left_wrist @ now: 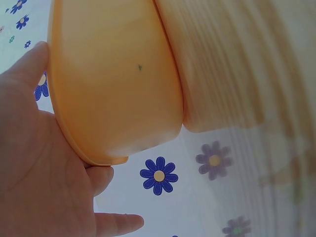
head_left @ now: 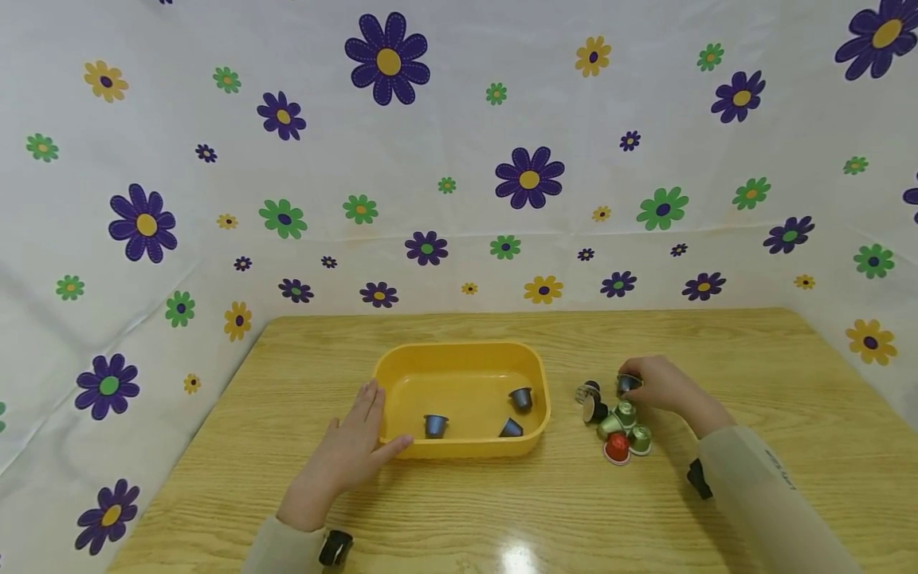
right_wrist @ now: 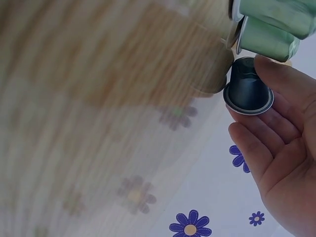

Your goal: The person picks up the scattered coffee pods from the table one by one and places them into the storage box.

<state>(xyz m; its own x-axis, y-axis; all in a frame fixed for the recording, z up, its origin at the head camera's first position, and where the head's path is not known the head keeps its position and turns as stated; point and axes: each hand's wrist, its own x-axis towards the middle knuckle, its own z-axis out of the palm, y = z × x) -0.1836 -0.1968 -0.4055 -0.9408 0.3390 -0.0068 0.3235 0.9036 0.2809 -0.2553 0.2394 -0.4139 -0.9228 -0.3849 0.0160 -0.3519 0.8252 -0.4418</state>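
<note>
My right hand (head_left: 663, 389) pinches a dark blue coffee capsule (head_left: 628, 385) between thumb and fingers, at the back of a small cluster of capsules. In the right wrist view the capsule (right_wrist: 248, 89) shows its silvery rim, close to green capsules (right_wrist: 269, 39). My left hand (head_left: 355, 438) rests against the left end of a yellow plastic tub (head_left: 462, 450), fingers fairly straight along its rim; the left wrist view shows the tub's outer wall (left_wrist: 118, 84) beside that hand. Inside the tub lie three blue capsules: one at the front left (head_left: 434, 426), two toward the right (head_left: 521, 399).
Right of the tub, the cluster also holds a red capsule (head_left: 617, 448), several green capsules (head_left: 640, 438) and dark capsules (head_left: 594, 409). All stand on a wood-grain table (head_left: 502, 510). Flower-print cloth (head_left: 445, 143) hangs behind the table and along its sides.
</note>
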